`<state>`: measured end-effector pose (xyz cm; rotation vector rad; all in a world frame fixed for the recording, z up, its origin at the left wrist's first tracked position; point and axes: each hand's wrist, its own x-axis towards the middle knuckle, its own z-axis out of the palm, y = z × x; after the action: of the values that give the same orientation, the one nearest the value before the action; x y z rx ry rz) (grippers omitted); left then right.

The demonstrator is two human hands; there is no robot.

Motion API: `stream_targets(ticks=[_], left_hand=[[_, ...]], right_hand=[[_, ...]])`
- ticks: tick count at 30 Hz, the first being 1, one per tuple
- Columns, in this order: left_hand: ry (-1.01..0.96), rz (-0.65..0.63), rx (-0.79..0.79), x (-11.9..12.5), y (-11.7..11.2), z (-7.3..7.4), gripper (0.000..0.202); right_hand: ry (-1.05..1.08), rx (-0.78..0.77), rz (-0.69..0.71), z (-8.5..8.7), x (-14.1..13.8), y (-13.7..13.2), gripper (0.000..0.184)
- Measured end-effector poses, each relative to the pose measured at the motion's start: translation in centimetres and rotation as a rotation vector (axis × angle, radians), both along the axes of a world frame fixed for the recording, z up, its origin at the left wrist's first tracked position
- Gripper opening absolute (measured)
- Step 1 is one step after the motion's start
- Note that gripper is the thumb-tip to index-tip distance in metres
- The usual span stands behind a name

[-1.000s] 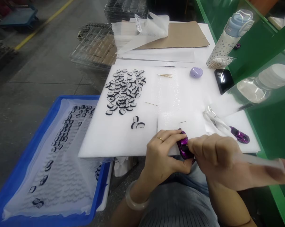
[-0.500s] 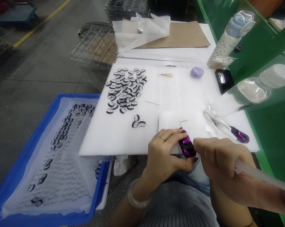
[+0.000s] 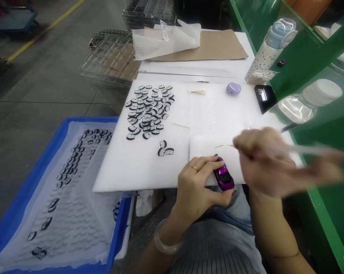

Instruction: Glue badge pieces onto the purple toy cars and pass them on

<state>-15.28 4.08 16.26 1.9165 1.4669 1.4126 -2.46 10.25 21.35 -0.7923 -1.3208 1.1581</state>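
A shiny purple toy car lies at the front edge of the white foam sheet. My left hand grips it, with fingers at its far end and the thumb at its near end. To the right of the car, above the foam, is my right hand, smeared by motion. It is closed around a pale, translucent stick, whose exact kind I cannot make out. A thin yellowish tip shows at its left side. Near that tip lies a short thin pin.
Many small black-edged pieces lie on the foam's left. Farther back are thin yellow sticks, a lilac case, a phone, a clear bottle and a dotted bottle. A blue tray stands lower left.
My right hand has risen away from the car toward the back, and the stick in it has swung up. The left hand still grips the car. The view has shifted slightly.
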Motion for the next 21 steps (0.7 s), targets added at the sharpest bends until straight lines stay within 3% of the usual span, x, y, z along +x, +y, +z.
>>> stream_targets(ticks=[2,4,7,9,12,14,18,21], left_hand=[[0.009,-0.001,-0.012,-0.1,-0.1,-0.1,0.045],[0.025,-0.021,-0.024,-0.2,-0.2,-0.3,0.046],[0.073,-0.052,-0.011,-0.3,-0.3,-0.6,0.045],[0.137,-0.06,0.002,-0.4,-0.4,-0.8,0.041],[0.229,-0.073,0.018,-0.4,-0.5,-1.0,0.042],[0.248,-0.081,0.033,-0.5,-0.6,-1.1,0.043],[0.17,-0.11,0.024,-0.9,-0.8,-1.4,0.046],[0.043,-0.144,-0.003,-1.4,-0.9,-1.3,0.046]], right_hand=[[0.032,-0.054,-0.002,-0.9,0.1,1.1,0.043],[0.043,-0.018,-0.112,-1.6,1.2,1.0,0.037],[-0.016,0.184,-0.524,-2.5,4.2,-0.4,0.02],[-0.305,0.2,-0.689,-3.3,6.3,-0.9,0.012],[-0.875,0.157,-0.694,-4.8,7.8,-0.3,0.017],[-1.065,0.168,-0.664,-5.8,7.7,0.6,0.02],[-1.079,0.169,-0.574,-6.4,6.8,1.6,0.019],[-0.819,0.113,-0.546,-5.3,7.4,0.6,0.011]])
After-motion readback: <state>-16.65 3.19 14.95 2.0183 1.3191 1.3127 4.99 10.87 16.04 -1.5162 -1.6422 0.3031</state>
